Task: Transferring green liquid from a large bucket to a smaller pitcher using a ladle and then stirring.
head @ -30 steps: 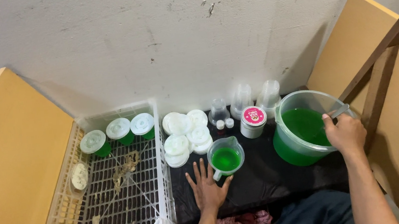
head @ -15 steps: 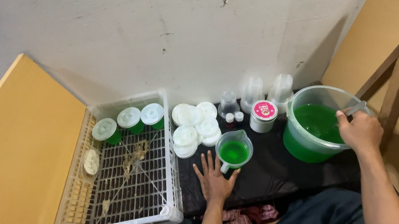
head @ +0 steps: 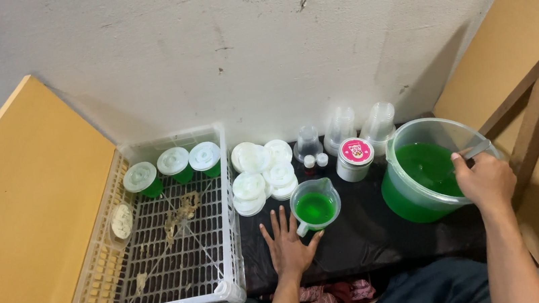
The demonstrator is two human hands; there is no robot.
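My left hand (head: 288, 245) lies flat, fingers spread, on the black cloth (head: 361, 239), its thumb next to the handle of a small clear jug (head: 315, 204) of green liquid. My right hand (head: 486, 179) grips the rim and handle of a large clear bucket (head: 417, 202) that holds more green liquid. Stacks of white lids (head: 261, 173) sit just beyond the jug. Three lidded cups of green liquid (head: 173, 164) stand in a row at the back of a white plastic crate (head: 164, 292).
Stacked clear empty cups (head: 356, 125), two small bottles (head: 315, 161) and a white jar with a pink lid (head: 354, 159) stand against the wall. Tan boards (head: 14, 221) lean on both sides. The crate floor carries scraps of debris.
Only the view has shifted a little; both hands stay where they were, left flat by the jug, right on the bucket.
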